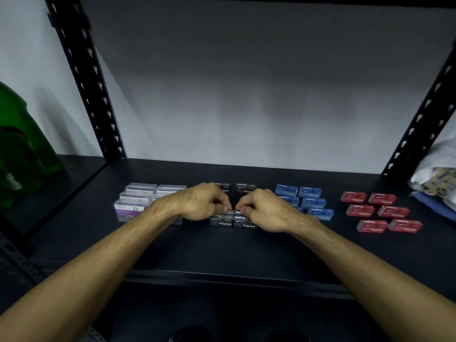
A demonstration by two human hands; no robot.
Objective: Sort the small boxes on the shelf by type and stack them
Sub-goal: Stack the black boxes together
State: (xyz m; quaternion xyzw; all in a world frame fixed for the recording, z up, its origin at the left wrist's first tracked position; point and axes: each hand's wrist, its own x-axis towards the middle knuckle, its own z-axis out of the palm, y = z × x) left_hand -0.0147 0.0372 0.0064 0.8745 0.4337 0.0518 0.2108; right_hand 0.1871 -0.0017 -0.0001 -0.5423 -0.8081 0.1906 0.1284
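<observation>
Head view. A dark shelf with a grey wall behind and black posts with holes, one post at the left and one at the right. A green thing far left, outside the post. A white bag far right, lying on something blue.

Small boxes in four groups along the shelf. Clear paper clip boxes at the left, close together, partly hidden by the left arm. Black staples boxes in the middle, two at the back, more at the front. Blue staples boxes next, in two rows, some hidden behind the right hand. Red staples boxes at the right, six of them, flat and a little apart.

Left hand and right hand close together over the front black boxes, fingers curled, each pinching the top of a black box that sits on the front black boxes. Thumbs nearly touching. Hands hiding most of that top row.

Inside of the boxes: cannot tell, all shut. Clear ones too blurry to see into.
</observation>
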